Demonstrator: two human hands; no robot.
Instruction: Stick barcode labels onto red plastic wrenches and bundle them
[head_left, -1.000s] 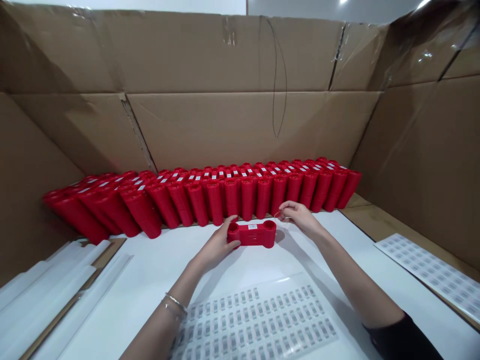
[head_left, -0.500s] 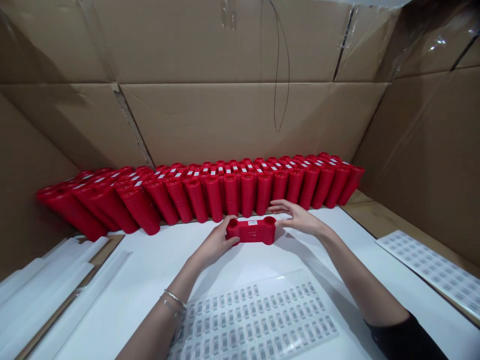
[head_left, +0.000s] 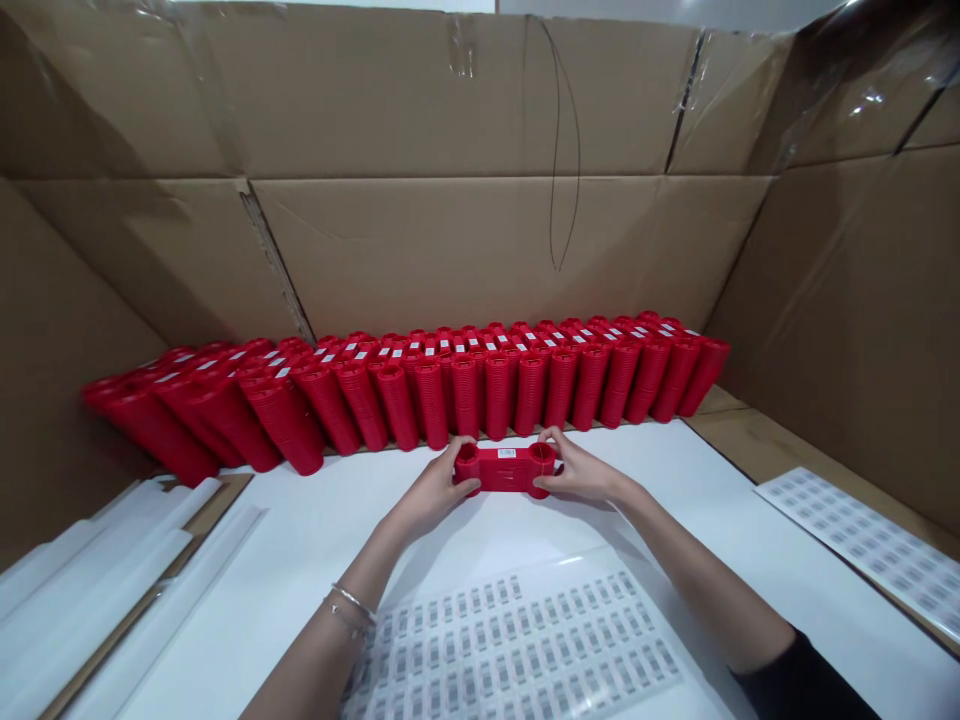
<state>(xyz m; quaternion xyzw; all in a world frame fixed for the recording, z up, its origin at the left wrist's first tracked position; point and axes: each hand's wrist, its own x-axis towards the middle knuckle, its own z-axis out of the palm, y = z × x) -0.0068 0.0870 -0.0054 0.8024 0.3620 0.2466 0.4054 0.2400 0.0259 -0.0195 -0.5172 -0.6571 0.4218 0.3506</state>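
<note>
Between my hands is a red plastic piece, wide-ended with a round hollow at each end and a small white barcode label on its top middle. My left hand grips its left end, thumb in front and fingers behind. Around the right end, my right hand is closed the same way. In front of the piece lies a clear-backed sheet of barcode labels, part of its top row bare. Behind it stand long rows of similar red pieces, many with white labels on top.
Tall cardboard walls enclose the white table at the back and sides. Another label sheet lies at the right edge. White sheets or strips are piled at left. A thin wire loop hangs on the back wall.
My right hand has come in from beside the red piece and closed on its right end. My left hand keeps its hold. The camera view has tilted slightly upward.
</note>
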